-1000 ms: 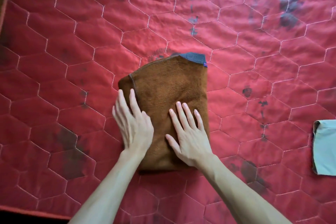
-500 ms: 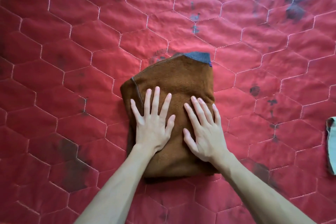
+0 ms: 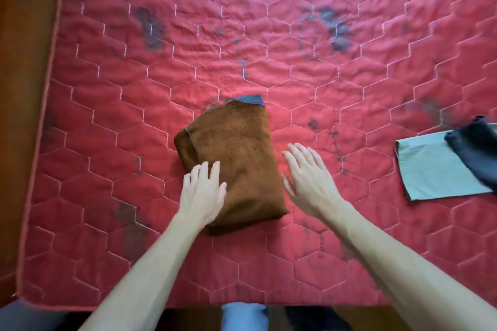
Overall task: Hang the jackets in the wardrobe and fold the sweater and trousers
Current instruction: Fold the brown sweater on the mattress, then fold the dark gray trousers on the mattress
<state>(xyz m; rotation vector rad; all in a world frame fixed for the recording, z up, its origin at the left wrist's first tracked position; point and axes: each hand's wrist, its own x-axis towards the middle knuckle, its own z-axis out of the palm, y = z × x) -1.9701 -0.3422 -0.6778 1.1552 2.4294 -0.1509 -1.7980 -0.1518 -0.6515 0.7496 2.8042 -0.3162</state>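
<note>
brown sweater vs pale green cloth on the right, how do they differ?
The brown sweater is thick and fuzzy; the pale green cloth looks thin and smooth. The sweater is folded into a compact bundle; the cloth lies flat. The left hand rests on the sweater; a dark garment overlaps the cloth. Both lie on the red mattress.

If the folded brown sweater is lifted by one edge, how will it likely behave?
The brown sweater is probably floppy: its fleecy folded layers would sag and unfold unless supported underneath. Pushed, it would likely drag on the quilted red cover rather than slide.
</note>
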